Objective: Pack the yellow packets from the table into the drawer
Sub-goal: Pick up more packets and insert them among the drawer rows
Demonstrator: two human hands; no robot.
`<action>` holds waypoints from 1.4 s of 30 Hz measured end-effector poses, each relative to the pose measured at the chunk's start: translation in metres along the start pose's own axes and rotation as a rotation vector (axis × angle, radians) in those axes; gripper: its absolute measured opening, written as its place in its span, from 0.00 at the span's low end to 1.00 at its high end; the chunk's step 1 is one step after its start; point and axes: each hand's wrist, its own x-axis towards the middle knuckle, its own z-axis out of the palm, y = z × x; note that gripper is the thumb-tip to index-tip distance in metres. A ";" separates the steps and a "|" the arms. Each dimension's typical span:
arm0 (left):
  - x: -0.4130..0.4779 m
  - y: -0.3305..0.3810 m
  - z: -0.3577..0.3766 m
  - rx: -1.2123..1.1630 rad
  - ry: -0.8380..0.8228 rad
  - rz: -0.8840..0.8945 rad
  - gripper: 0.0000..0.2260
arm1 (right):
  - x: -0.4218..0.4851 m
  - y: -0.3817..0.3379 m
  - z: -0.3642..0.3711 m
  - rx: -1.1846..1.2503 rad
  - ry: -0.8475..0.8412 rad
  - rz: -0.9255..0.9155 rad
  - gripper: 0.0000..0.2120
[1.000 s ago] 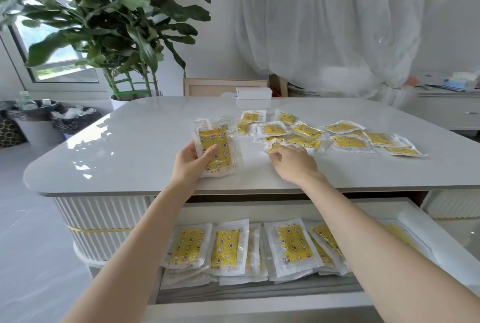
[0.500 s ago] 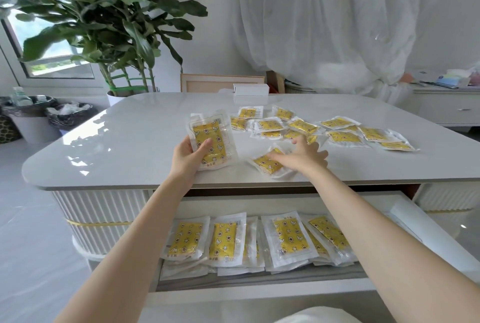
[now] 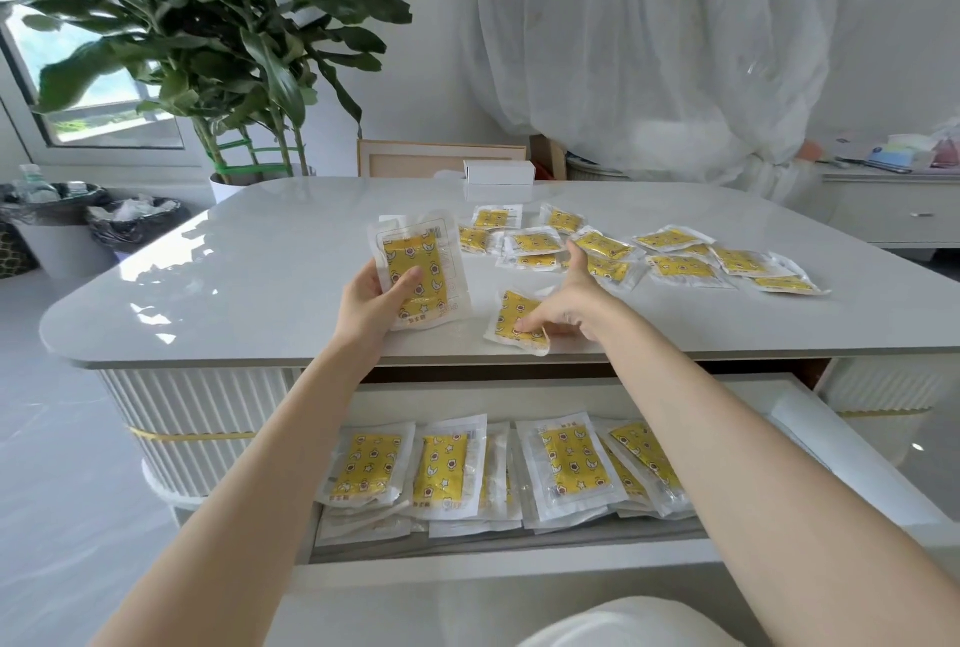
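left grip (image 3: pixel 371 300): clasps a packet stack (image 3: pixel 418 267) over the desk (image 3: pixel 234 282) | right grip (image 3: pixel 574 306): fingertips flat on a loose packet (image 3: pixel 511 316) at the desk's front edge, thumb raised, clasping nothing | loose packet: long axis roughly front-to-back, right grip nearer | drawer (image 3: pixel 519 566): open below desk front

Left grip (image 3: pixel 371 298) holds a yellow packet stack (image 3: pixel 421 272), right grip (image 3: pixel 566 303) thumb on one packet (image 3: pixel 511 316) on my table (image 3: pixel 260 256).
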 end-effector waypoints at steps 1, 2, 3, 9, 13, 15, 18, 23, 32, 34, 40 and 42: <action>0.000 0.000 0.000 0.000 -0.002 -0.002 0.08 | -0.002 -0.002 0.000 -0.046 -0.028 0.002 0.60; -0.001 0.001 0.000 0.001 -0.004 -0.003 0.09 | -0.003 -0.005 -0.001 -0.094 -0.055 0.008 0.59; -0.001 0.001 0.001 0.004 -0.004 -0.005 0.09 | -0.004 -0.008 -0.002 -0.129 -0.082 0.023 0.58; -0.003 0.002 0.002 0.022 -0.025 -0.011 0.09 | -0.007 -0.016 -0.003 -0.347 -0.207 0.053 0.22; -0.003 0.001 0.001 0.032 -0.034 0.003 0.09 | -0.008 -0.018 0.003 -0.285 -0.253 0.026 0.32; -0.002 0.000 0.001 0.032 -0.035 0.001 0.09 | -0.007 -0.019 0.008 -0.306 -0.202 0.009 0.33; -0.002 0.000 0.001 0.032 -0.043 -0.002 0.09 | -0.004 -0.017 0.013 -0.274 -0.135 0.006 0.34; -0.005 0.002 0.002 0.044 -0.036 0.019 0.09 | 0.015 -0.001 0.012 -0.023 -0.120 0.034 0.32; -0.034 0.009 0.014 0.082 -0.016 0.006 0.10 | -0.014 0.019 -0.039 0.455 -0.142 -0.060 0.22; -0.047 0.010 0.018 0.080 -0.064 -0.020 0.10 | -0.029 0.025 -0.053 0.523 -0.232 -0.064 0.19; -0.074 0.017 0.029 0.094 -0.439 -0.277 0.15 | -0.062 0.055 -0.077 0.333 -0.406 0.006 0.12; -0.080 0.015 0.035 0.104 -0.539 -0.390 0.10 | -0.065 0.069 -0.085 0.248 -0.429 0.065 0.13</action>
